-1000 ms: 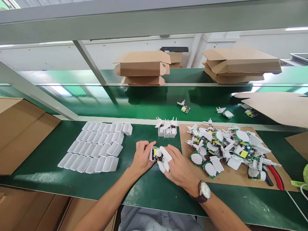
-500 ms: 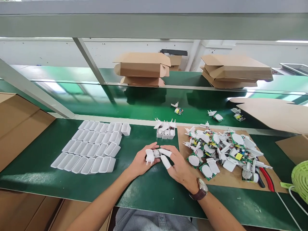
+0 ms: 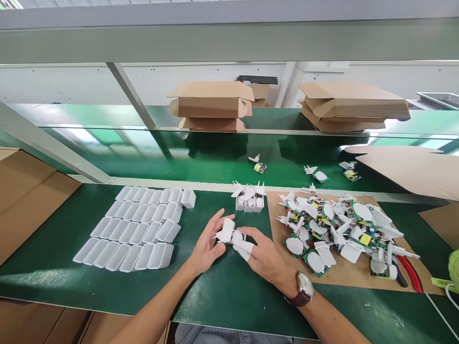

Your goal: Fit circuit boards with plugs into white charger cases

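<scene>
Both hands meet over the green bench, holding one white plug adapter (image 3: 227,233) between them. My left hand (image 3: 207,246) cradles it from the left, thumb and fingers partly spread around it. My right hand (image 3: 263,255), with white finger cots on the fingertips and a watch on the wrist, presses on it from the right. Rows of empty white plastic shells (image 3: 138,228) lie to the left. Three assembled adapters (image 3: 249,200) stand upright just behind the hands. A heap of circuit boards with white plug caps (image 3: 337,224) lies on a cardboard sheet (image 3: 344,270) to the right.
Red-handled cutters (image 3: 409,272) lie at the cardboard's right end. Loose boards (image 3: 260,167) ride the green conveyor behind. Folded cardboard boxes (image 3: 211,105) are stacked on the shelf beyond. A large carton (image 3: 25,200) stands at the left; a slanted metal strut (image 3: 136,100) crosses behind.
The exposed board seen a second ago is now covered by the white housing. The hands have turned the adapter and lifted it slightly; my left fingers have spread. The camera has shifted a little.
</scene>
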Demonstrator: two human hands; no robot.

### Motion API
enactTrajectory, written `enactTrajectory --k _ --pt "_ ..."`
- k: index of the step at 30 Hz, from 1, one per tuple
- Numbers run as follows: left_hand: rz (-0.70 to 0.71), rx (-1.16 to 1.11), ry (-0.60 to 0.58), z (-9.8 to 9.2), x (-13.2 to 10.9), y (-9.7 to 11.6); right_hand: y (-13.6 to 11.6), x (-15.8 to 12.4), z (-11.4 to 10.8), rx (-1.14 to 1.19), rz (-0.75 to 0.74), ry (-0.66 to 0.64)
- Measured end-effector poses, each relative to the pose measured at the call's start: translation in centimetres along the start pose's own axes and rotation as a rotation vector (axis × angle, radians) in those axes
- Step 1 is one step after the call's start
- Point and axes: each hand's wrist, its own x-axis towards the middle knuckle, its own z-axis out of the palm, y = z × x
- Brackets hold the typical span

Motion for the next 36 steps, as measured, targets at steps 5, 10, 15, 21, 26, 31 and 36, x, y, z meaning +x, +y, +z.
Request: enactTrajectory --k 5,10,15,21,26,31,36 --pt "0.054 0.148 0.142 0.7 0.1 -0.8 0.0 -0.1 0.7 0.043 0.057 -0.042" --pt "0.125 0.327 0.223 0.7 0.0 -1.1 0.0 -0.2 0.9 0.013 0.052 -0.003" --pt "0.143 0.4 0.206 0.6 -0.1 -0.7 -0.2 0.2 0.3 0.041 0.063 -0.008" --pt "0.155 0.453 0.159 0.2 -0.1 -0.6 0.0 0.1 0.5 -0.003 0.014 -0.091" --pt "0.267 0.662 0.103 0.6 -0.6 -1.0 0.4 0.2 1.3 0.487 0.319 0.037" --pt "0.49 0.743 0.162 1.9 -0.7 -1.4 0.0 0.9 1.6 0.922 0.595 -0.058" --pt "0.54 0.856 0.3 2.0 -0.6 -1.0 -0.9 1.1 0.9 0.837 0.528 0.055"
